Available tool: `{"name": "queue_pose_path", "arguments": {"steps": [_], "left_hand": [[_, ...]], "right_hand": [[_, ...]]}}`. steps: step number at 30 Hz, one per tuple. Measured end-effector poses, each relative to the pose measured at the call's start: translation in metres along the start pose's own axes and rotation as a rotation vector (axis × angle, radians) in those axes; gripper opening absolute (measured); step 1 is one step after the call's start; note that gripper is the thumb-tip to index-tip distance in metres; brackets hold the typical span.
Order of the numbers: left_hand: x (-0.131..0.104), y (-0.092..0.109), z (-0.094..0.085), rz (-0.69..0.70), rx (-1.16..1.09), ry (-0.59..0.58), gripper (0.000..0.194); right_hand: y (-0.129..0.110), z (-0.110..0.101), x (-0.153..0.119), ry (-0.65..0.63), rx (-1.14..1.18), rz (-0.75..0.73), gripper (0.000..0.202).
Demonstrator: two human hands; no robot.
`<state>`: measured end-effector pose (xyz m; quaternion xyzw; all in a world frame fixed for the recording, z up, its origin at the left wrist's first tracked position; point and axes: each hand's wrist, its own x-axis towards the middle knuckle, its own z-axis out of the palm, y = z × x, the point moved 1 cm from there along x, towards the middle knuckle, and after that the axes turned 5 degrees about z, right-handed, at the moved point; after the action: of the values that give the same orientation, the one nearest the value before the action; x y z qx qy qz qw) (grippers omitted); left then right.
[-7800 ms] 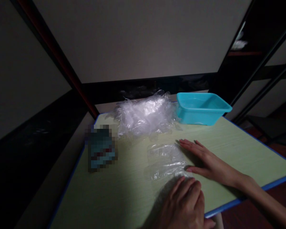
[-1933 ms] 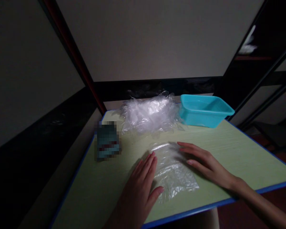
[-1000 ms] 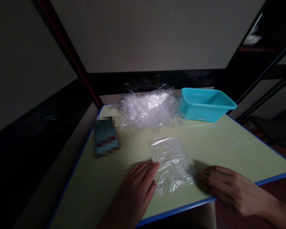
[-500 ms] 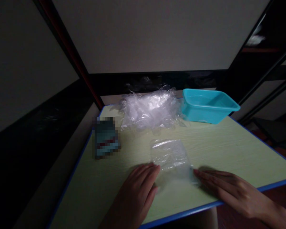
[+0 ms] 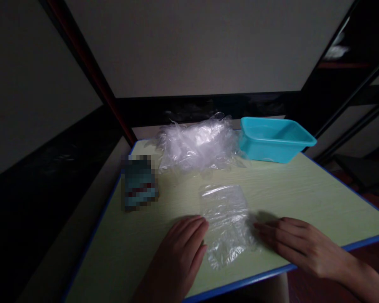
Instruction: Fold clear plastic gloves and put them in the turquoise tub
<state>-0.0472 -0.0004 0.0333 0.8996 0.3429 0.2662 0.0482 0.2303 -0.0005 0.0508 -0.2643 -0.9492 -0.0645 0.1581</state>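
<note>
A thin, see-through plastic sheet [image 5: 225, 219] lies on the table between my hands, smooth in its upper part and wrinkled at its lower end. Whether it is a bag, a glove or plain film I cannot make out. My left hand [image 5: 185, 248] rests palm down at its left edge, fingers stretched out and close together, the tips touching or nearly touching the plastic. At the right edge, the fingertips of my right hand [image 5: 298, 244] touch the film. That hand is also palm down with its fingers stretched; its thumb is mostly hidden.
Behind the sheet is a loose heap of crumpled clear plastic [image 5: 202, 145]. A turquoise plastic basin [image 5: 268, 149] stands to its right. A blurred-out dark object [image 5: 140, 183] lies at the left. The pale wooden table [image 5: 303, 189] has a blue edge and stands against a panel.
The near end of the plastic sheet now reaches further toward me and shows wrinkles. My right hand has shifted slightly, and its fingers are a little more spread. My left hand has hardly moved.
</note>
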Motion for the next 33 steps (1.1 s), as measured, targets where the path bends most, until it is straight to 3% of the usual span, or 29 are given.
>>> {"name": "queue_pose_path", "arguments": {"steps": [12,24,33], "left_hand": [[-0.003,-0.004,0.000,-0.070,0.010,0.079,0.038],[-0.001,-0.002,0.006,-0.175,-0.090,-0.011,0.056],[-0.002,-0.003,0.006,-0.257,-0.174,0.013,0.055]], "right_hand": [[0.009,0.005,0.010,-0.079,0.066,0.101,0.034],[0.013,0.010,0.007,-0.089,0.085,0.128,0.033],[0.023,0.005,0.018,-0.082,0.312,0.276,0.025]]}}
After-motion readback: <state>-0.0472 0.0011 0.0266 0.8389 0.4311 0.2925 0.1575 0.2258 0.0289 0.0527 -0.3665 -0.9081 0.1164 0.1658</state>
